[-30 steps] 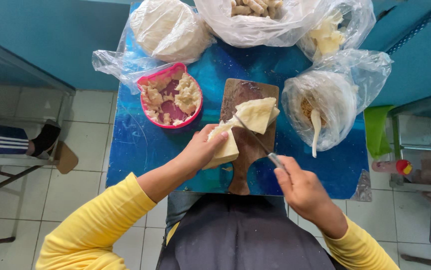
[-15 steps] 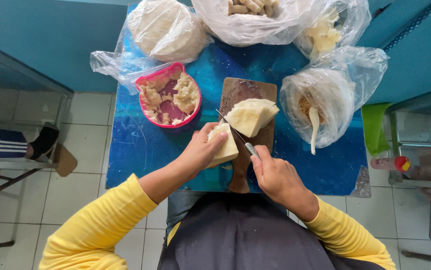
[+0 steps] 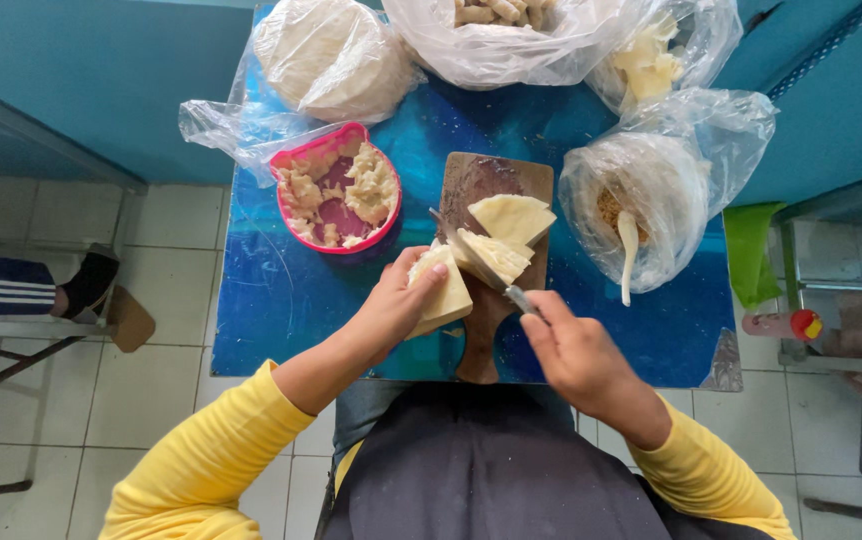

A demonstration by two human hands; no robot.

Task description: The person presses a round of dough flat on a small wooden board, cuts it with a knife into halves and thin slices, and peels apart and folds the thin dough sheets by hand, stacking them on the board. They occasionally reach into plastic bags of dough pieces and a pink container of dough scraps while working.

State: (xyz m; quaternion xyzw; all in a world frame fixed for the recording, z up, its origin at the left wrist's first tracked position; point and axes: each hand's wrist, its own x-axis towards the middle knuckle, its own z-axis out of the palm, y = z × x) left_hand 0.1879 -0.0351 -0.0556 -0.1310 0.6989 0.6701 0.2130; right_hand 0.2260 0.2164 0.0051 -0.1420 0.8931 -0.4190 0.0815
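Pale cheese block gripped steady by the left hand on the wooden board, while the right hand clasps the knife slicing just right of it.

Left hand grips a pale cheese block at the wooden cutting board's left edge. Right hand holds a knife, blade lying across the cheese wedges on the board. Pink bowl of crumbled pieces sits left of board, on the blue table.
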